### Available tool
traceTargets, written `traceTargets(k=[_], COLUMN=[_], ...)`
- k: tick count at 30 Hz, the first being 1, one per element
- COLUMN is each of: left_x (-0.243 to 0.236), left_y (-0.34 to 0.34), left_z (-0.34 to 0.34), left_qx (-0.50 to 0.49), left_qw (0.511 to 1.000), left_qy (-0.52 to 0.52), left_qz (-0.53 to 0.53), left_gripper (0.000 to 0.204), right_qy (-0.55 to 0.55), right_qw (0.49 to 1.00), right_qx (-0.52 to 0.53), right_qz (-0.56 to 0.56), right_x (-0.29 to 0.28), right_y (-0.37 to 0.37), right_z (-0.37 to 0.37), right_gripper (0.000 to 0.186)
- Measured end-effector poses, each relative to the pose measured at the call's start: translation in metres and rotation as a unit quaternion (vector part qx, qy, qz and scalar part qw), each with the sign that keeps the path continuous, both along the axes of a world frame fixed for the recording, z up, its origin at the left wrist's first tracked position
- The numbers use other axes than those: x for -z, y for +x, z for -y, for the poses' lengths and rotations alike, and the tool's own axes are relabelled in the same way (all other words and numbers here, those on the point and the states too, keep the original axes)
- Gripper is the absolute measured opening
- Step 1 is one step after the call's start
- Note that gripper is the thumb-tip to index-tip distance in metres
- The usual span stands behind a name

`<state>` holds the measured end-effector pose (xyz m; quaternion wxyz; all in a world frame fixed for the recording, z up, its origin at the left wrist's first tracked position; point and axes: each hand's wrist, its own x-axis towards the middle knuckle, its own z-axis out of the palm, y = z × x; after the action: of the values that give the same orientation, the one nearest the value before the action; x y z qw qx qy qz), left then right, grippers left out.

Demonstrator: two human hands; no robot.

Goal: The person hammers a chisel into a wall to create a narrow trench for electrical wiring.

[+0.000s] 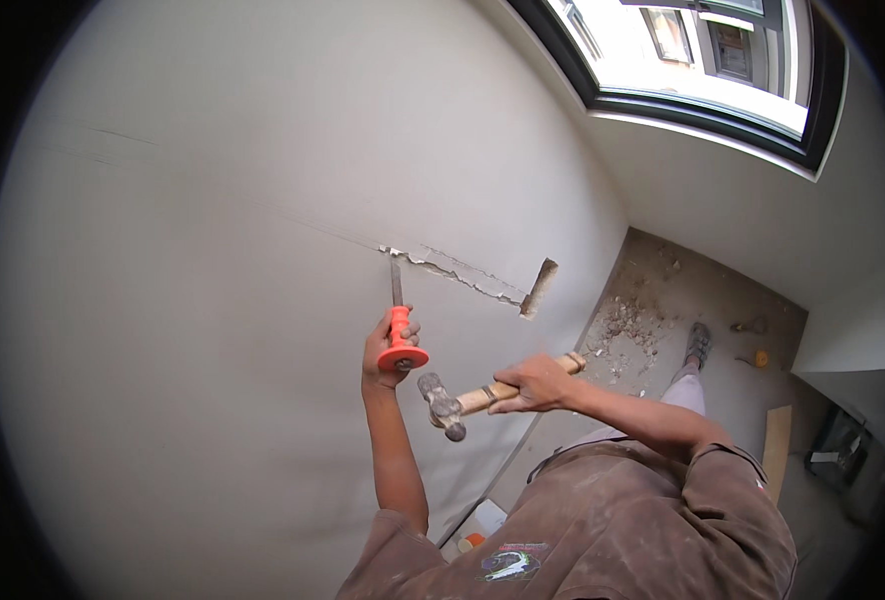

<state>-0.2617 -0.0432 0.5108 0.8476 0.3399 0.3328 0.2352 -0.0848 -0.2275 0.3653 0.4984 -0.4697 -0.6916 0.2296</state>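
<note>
Mostly pale wall. Dusty floor toward three o'clock; window toward two. Hammer near five, right hand closed round its handle, head pointing nine o'clock. Jagged groove in wall, running ten to four. Red-guarded chisel pointing twelve, left hand wrapped round its grip, tip at groove's ten-o'clock end. Rubble bits on floor, three o'clock.

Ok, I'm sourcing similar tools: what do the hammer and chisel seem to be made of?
Hammer head: probably steel, being dull grey and scuffed.
Hammer handle: apparently wood, given its pale tan colour.
Chisel blade: likely steel, dark grey with a matte look.
Chisel grip: moulded plastic or rubber, judging by its even orange-red colour and flared guard; I can't tell which.
</note>
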Motion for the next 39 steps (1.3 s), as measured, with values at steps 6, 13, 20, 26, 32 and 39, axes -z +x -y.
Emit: traceTargets(k=[6, 13, 20, 26, 32, 39], left_x=[-0.006, -0.021, -0.018, -0.025, -0.018, -0.018], left_y=[0.002, 0.02, 0.019, 0.027, 0.022, 0.033], left_z=[0.015, 0.006, -0.001, 0.005, -0.002, 0.002], left_qx=[-0.015, -0.033, -0.031, -0.054, -0.041, -0.046], left_qw=[0.999, 0.998, 0.998, 0.997, 0.997, 0.997], left_qy=[0.018, 0.034, 0.018, 0.015, 0.031, 0.04], left_qz=[0.024, 0.043, 0.059, 0.06, 0.058, 0.041], left_gripper=[0.033, 0.033, 0.033, 0.033, 0.032, 0.033], right_qy=[-0.042, -0.016, 0.095, 0.203, 0.006, 0.028], right_qw=[0.998, 0.997, 0.992, 0.976, 1.0, 0.998], right_qx=[-0.007, 0.007, -0.033, -0.072, 0.019, 0.007], right_qz=[-0.053, -0.075, -0.081, -0.043, 0.021, -0.049], right_x=[-0.004, -0.004, -0.04, -0.057, -0.03, -0.035], right_y=[0.0, 0.001, 0.007, 0.002, -0.003, 0.003], right_z=[0.018, 0.019, 0.029, -0.003, -0.007, -0.025], right_gripper=[0.056, 0.054, 0.052, 0.055, 0.056, 0.052])
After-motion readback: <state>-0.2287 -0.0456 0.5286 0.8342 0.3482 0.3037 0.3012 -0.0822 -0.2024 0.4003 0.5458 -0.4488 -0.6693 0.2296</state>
